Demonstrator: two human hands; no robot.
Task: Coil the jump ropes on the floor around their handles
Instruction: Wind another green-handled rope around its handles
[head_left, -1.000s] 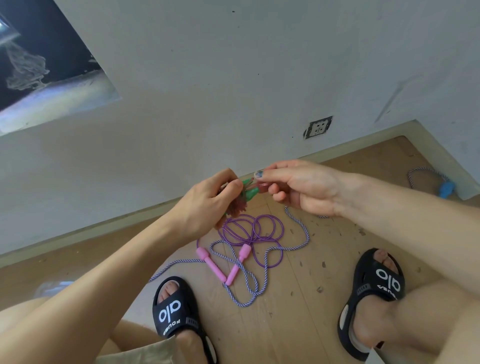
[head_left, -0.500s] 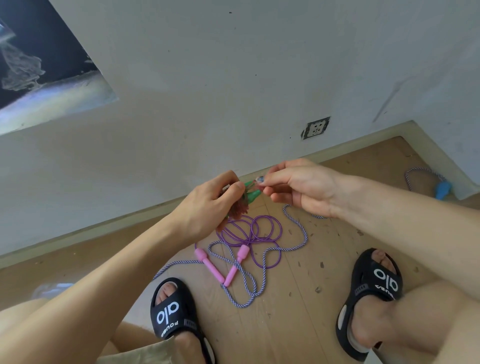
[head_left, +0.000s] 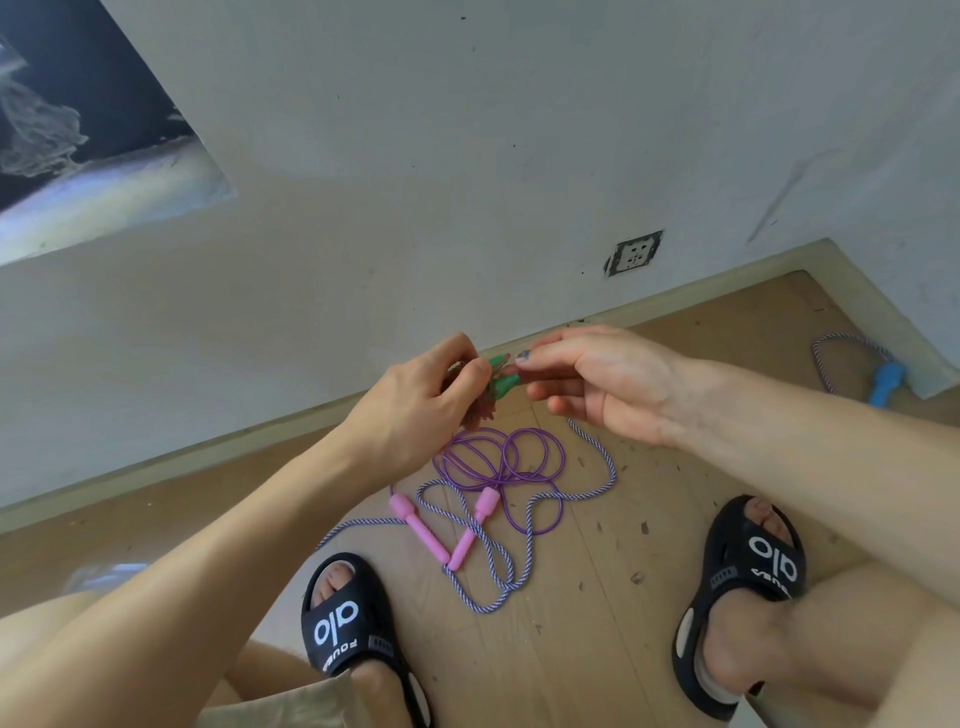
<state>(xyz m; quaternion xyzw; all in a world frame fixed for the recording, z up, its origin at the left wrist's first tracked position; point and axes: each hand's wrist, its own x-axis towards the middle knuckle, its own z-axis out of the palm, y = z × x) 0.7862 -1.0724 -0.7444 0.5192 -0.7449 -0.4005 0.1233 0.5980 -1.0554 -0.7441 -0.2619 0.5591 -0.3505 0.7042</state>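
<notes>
The person's left hand (head_left: 415, 410) holds a bundle of reddish-brown cord wound round a pair of green plastic handles (head_left: 501, 382), its grip clamped on the bundle well above the wooden floor (head_left: 597, 623). The right hand (head_left: 597, 382) meets it at the handle tips, thumb and forefinger pinching what looks like the cord's loose end; the piece pinched is too small to tell for sure. This rope seems nearly wound, with only the end left to tuck.

On the floor between the two black slide sandals (head_left: 345, 623) lie two ropes not yet coiled. A thin purple plastic rope (head_left: 519, 457) with two pink plastic handles (head_left: 415, 519) lies in loose loops, tangled across a purple-and-white braided cord rope (head_left: 493, 561). Its blue handle (head_left: 885, 382) lies well apart, by the wall corner.

All the ropes look light. The braided cord is probably soft and limp, so wraps should stay put. The smooth plastic rope likely springs open and slips, so it needs steady tension. Each is best taken by its stiff handles, pressed together, while the other hand feeds the cord.
</notes>
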